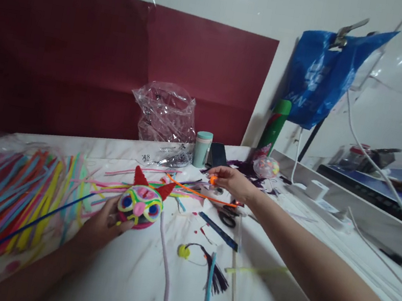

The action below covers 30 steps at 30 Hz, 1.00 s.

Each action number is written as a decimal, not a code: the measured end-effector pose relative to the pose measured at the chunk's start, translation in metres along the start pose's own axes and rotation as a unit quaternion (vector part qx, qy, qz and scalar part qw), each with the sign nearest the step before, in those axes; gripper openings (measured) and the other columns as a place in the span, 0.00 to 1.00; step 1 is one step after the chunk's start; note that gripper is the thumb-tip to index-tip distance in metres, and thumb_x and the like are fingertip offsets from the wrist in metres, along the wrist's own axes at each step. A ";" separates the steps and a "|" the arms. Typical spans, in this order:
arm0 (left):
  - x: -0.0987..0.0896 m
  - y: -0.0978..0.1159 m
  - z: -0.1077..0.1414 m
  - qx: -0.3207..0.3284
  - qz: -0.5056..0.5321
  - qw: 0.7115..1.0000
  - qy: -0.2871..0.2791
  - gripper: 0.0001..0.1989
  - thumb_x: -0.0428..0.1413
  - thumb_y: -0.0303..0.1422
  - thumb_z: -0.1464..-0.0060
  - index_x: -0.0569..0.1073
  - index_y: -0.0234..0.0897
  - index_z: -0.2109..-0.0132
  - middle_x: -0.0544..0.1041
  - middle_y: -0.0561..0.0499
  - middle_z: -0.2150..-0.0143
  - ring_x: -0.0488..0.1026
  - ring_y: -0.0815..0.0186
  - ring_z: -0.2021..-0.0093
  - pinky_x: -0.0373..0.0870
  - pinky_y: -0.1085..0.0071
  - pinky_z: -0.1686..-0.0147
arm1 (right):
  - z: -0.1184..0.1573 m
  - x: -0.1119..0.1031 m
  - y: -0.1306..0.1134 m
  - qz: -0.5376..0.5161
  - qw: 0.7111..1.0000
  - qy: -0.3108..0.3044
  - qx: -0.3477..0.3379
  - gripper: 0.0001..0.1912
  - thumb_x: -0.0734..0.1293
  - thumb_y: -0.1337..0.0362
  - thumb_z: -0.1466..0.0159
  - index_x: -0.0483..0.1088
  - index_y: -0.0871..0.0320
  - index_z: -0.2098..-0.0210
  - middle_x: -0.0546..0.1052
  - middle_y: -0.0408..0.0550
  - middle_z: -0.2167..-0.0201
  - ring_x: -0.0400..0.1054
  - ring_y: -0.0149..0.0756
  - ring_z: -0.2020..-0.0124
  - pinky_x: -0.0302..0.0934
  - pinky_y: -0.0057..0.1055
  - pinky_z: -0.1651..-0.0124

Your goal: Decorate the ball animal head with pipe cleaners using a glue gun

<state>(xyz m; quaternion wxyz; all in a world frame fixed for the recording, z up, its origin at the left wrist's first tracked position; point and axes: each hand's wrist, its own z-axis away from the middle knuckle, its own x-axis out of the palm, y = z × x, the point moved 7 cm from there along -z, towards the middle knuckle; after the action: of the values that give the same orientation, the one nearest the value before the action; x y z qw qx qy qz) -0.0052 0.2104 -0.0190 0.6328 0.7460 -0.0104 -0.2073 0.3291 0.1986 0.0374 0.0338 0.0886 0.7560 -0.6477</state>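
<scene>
My left hand (108, 219) is closed on the lower left side of a colourful animal head (140, 206). This head has red pointed ears, blue-centred eyes ringed in white and yellow, and a pink nose; it looks made of pipe cleaners. Farther back and to the right, my right hand (233, 182) pinches a small bright orange piece (213, 179) at its fingertips, whose exact kind I cannot make out. Below that hand lie an orange pipe cleaner (197, 191), black-handled scissors (227, 217) and a dark blue strip (218, 230).
Bundles of coloured pipe cleaners (21, 197) cover the left side. A yellow ball with a dark tassel (216, 275) lies in front, near a light blue pipe cleaner (207, 297). Behind stand a mint cup (201, 149), a crumpled clear bag (166, 113) and a green can (274, 124). A power strip (321, 205) sits right.
</scene>
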 end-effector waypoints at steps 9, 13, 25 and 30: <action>-0.015 0.008 0.017 0.049 -0.207 0.975 0.059 0.31 0.58 0.46 0.60 0.64 0.34 0.50 0.76 0.45 0.60 0.73 0.64 0.71 0.69 0.68 0.71 | 0.042 0.068 0.028 0.006 0.998 -0.049 0.031 0.07 0.68 0.66 0.50 0.66 0.59 0.71 0.71 0.41 0.80 0.67 0.29 0.79 0.62 0.28 0.73; -0.017 0.030 0.041 0.100 -0.298 0.947 0.064 0.17 0.53 0.47 0.55 0.68 0.37 0.66 0.72 0.53 0.74 0.68 0.69 0.76 0.65 0.74 0.74 | 0.056 0.089 0.035 0.083 0.996 -0.045 0.006 0.02 0.65 0.70 0.49 0.67 0.60 0.75 0.67 0.38 0.82 0.60 0.26 0.81 0.55 0.24 0.77; 0.021 0.035 0.057 0.087 -0.362 0.926 -0.071 0.18 0.48 0.43 0.50 0.73 0.39 0.57 0.76 0.52 0.69 0.73 0.66 0.69 0.65 0.74 0.67 | 0.077 0.119 0.020 0.268 0.954 -0.113 -0.071 0.13 0.63 0.79 0.55 0.73 0.60 0.73 0.73 0.43 0.74 0.64 0.29 0.74 0.57 0.23 0.71; 0.009 0.027 0.056 0.024 -0.328 0.941 -0.079 0.15 0.49 0.43 0.53 0.73 0.38 0.66 0.76 0.54 0.73 0.72 0.66 0.71 0.65 0.74 0.71 | 0.079 0.093 0.010 0.292 0.945 -0.122 -0.083 0.12 0.60 0.76 0.49 0.73 0.61 0.69 0.74 0.44 0.74 0.64 0.28 0.75 0.57 0.23 0.71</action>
<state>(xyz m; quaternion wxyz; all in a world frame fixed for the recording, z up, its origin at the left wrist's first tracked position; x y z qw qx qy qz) -0.0081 0.1503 -0.0027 0.5084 0.7046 0.1801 -0.4611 0.2350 0.1302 0.0001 0.3209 0.2225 0.7382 -0.5501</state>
